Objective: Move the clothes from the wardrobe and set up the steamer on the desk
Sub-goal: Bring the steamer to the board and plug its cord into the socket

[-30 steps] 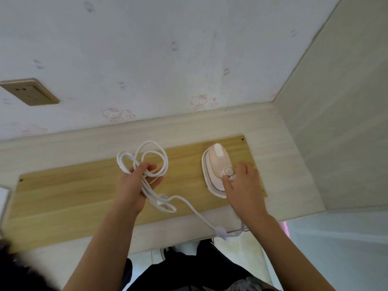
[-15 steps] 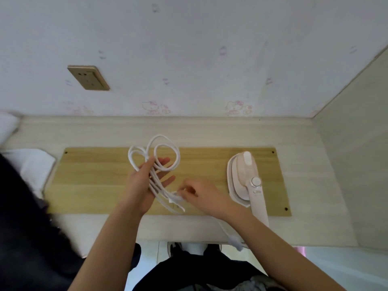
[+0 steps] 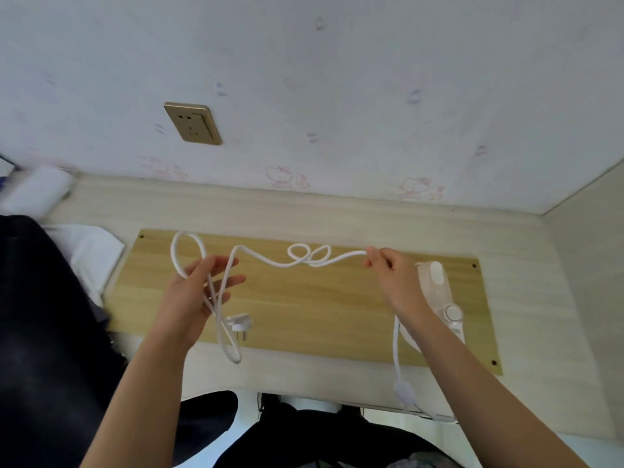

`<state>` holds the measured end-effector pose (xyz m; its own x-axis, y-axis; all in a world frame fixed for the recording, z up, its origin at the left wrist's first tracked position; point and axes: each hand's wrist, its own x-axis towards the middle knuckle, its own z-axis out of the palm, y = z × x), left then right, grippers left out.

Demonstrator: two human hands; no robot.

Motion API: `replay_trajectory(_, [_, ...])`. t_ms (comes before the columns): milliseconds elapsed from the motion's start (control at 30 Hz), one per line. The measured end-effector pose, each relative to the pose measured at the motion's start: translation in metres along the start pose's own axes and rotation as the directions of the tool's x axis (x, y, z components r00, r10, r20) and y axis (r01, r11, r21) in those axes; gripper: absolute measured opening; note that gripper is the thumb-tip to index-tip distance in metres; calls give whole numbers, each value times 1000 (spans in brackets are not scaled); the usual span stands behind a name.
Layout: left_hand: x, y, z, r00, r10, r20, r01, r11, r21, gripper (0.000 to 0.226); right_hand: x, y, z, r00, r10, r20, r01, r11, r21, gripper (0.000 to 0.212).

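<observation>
- I saw the left hand [image 3: 199,292] over the left end of the wooden board [image 3: 304,315], fingers spread nearly straight. Loops of the white cord [image 3: 280,263] were draped across it, and the plug [image 3: 239,324] hung just below.
- The right hand [image 3: 391,278] pinched the cord near the board's far edge.
- The steamer [image 3: 439,295] lay flat at the board's right end.

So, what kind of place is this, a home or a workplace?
Most likely a bedroom at home: a wooden desk against wallpaper with cartoon cats, a wall socket above it, clothes lying at the left, and a handheld steamer whose cord the right hand pinches.
</observation>
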<state>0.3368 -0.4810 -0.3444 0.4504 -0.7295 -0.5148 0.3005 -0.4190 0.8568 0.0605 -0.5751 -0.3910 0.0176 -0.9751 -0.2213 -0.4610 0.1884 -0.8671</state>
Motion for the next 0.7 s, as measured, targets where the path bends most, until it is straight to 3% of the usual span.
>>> replay_trajectory(133, [19, 14, -27, 999, 32, -29, -33, 999, -37, 25, 0, 15, 29, 999, 6, 38, 3, 971, -240, 17])
replay_trajectory(233, [34, 23, -45, 999, 35, -4, -35, 998, -59, 18, -4, 22, 54, 998, 22, 50, 0, 913, -408, 17])
replay_trajectory(367, [43, 32, -60, 996, 53, 70, -50, 998, -43, 21, -13, 3, 86, 991, 101, 91, -4, 691, -722, 15])
replay_trajectory(467, [44, 36, -64, 988, 58, 141, -56, 998, -13, 25, -24, -27, 123, 986, -90, 143, 158, 796, -584, 27])
replay_trajectory(600, [41, 42, -71, 968, 57, 246, -64, 998, 21, 29, -43, -81, 172, 859, -321, 400, 453, 840, -299, 51])
replay_trajectory(700, [40, 47, -83, 955, 60, 289, -78, 996, 53, 28, -49, -110, 197, 811, -354, 467, 467, 871, -151, 43])
